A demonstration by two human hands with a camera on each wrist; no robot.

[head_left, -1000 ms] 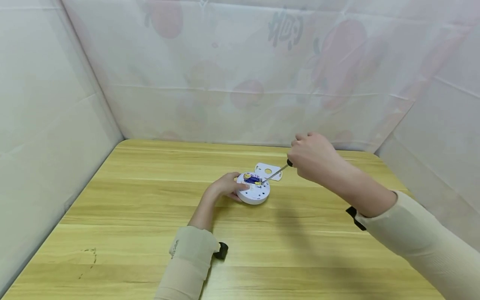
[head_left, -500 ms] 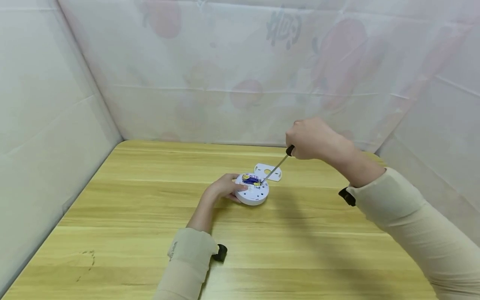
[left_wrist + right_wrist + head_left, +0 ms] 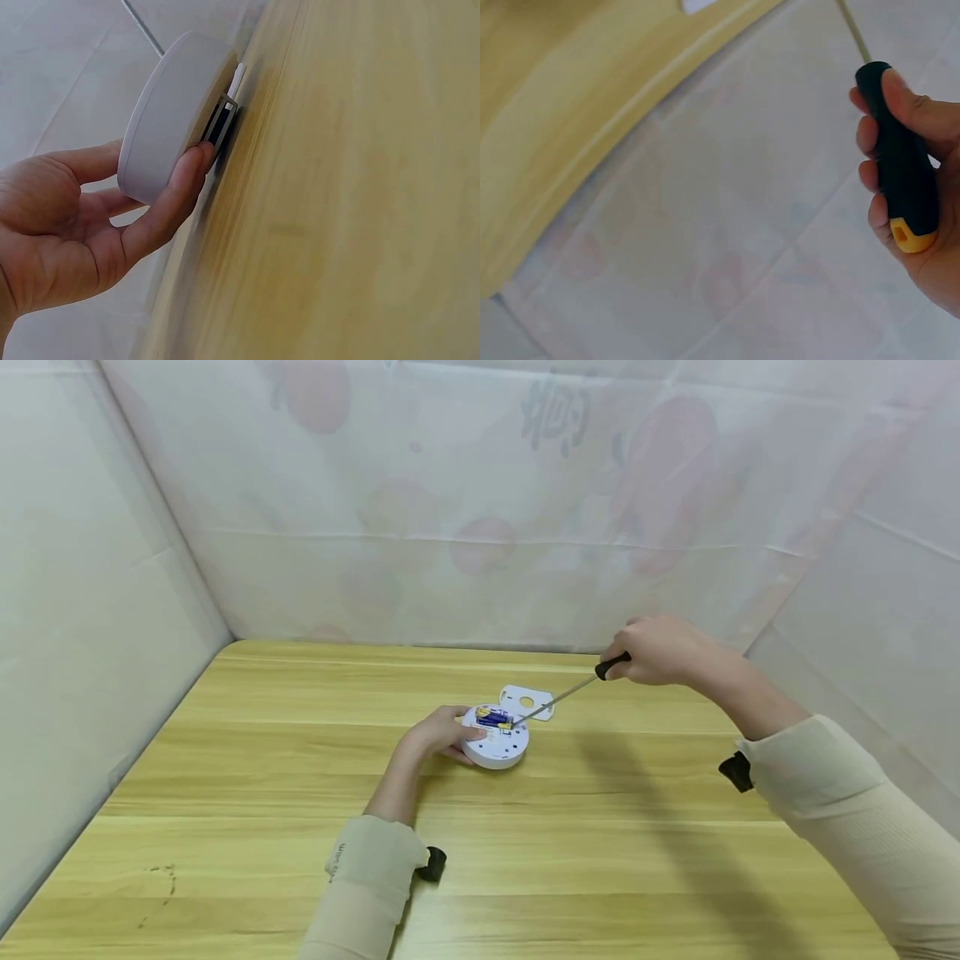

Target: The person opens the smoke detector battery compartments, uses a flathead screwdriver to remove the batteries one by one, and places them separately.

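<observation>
A round white device [image 3: 495, 742] is lying near the centre of the head view, on the wooden table [image 3: 262, 793], with its open compartment facing up and showing a blue and yellow battery [image 3: 491, 717]. The left hand [image 3: 438, 732] is gripping the device's left rim, fingers curled round the edge; in the left wrist view the fingers [image 3: 169, 206] are wrapping around the white casing [image 3: 169, 127] and the thumb is lying along its other side. A screwdriver [image 3: 566, 692] is slanting down from the right of centre, its thin metal shaft reaching to the battery compartment, the tip sitting at the yellow end of the battery. The right hand [image 3: 660, 652] is closing round the black handle, right of the device and higher in the frame. In the right wrist view, at the right edge, the fingers [image 3: 874, 176] are curling round the black grip [image 3: 900, 161] with its yellow end cap.

Just behind the device, a flat white cover plate [image 3: 527, 702] with holes is lying on the table, under the shaft. Pale printed sheeting [image 3: 480, 510] is walling the table on three sides, filling the upper half of the frame.
</observation>
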